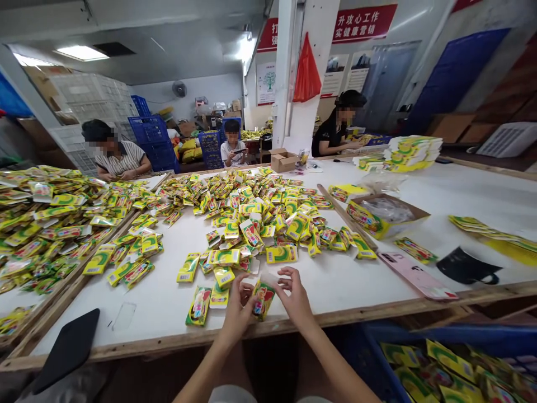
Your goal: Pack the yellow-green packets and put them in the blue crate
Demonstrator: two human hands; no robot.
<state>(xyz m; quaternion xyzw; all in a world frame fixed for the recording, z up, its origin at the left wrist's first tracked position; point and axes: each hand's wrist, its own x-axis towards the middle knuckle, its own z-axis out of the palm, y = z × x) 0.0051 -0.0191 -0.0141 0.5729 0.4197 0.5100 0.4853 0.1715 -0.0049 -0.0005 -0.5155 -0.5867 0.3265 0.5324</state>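
Note:
My left hand (238,305) and my right hand (294,295) meet at the near edge of the white table (335,280). Both pinch one small yellow-green packet (263,299) between them, fingers curled round its edges. Just left of it lie two more packets (199,305) flat on the table. A big loose heap of the same yellow packets (260,218) spreads across the table's middle, beyond my hands.
A pink phone (413,274) and a black cup (465,266) lie to the right, by an open cardboard box (388,212). A black phone (67,350) sits at the left front. A blue bin of packets (440,369) stands below right. Three other people sit at the far side.

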